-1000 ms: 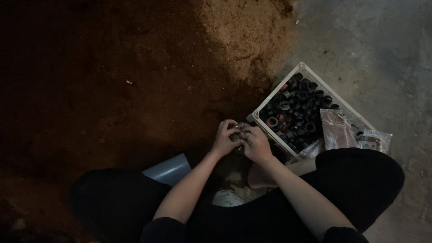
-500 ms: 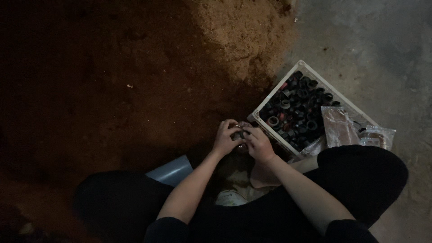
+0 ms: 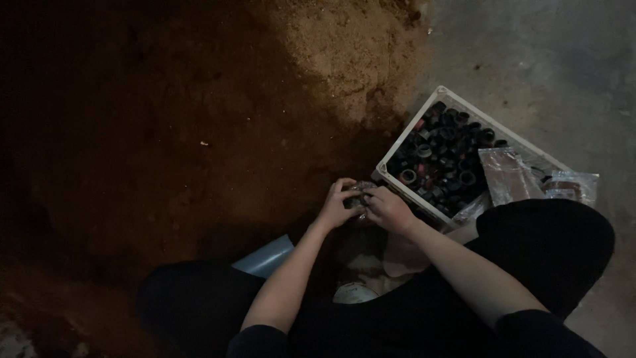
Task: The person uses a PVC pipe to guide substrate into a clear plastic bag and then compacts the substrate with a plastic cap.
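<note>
The fingers (image 3: 344, 199) of the left hand (image 3: 336, 207) are bent and closed around a small clear bag (image 3: 358, 197). The fingers (image 3: 377, 197) of the right hand (image 3: 387, 209) are bent too and pinch the same bag from the other side. The two hands touch each other, with the bag between them. The bag is small and crumpled, and it is too dark to tell what is in it. Just to the right of the fingers sits a white crate (image 3: 404, 154). Its near corner is right beside the bag. The crate is full of little black rings (image 3: 440, 156), and a few of them look red. Further right, past the crate, lie two more clear bags (image 3: 507, 176) with something brown inside. They lie on the grey floor (image 3: 543, 73). Below the fingers are the person's bare arms, and below those are dark trousers (image 3: 550, 245) on bent legs. Between the legs, right under the hands, there is a pale round thing (image 3: 354, 293), but it is too dark to say what it is. Down and to the left of the fingers a pale blue pipe (image 3: 265, 257) pokes out from beside the left leg. Above and to the left of the fingers the ground is brown dirt (image 3: 165, 132), and the pile gets lighter and sandy up at the top.
</note>
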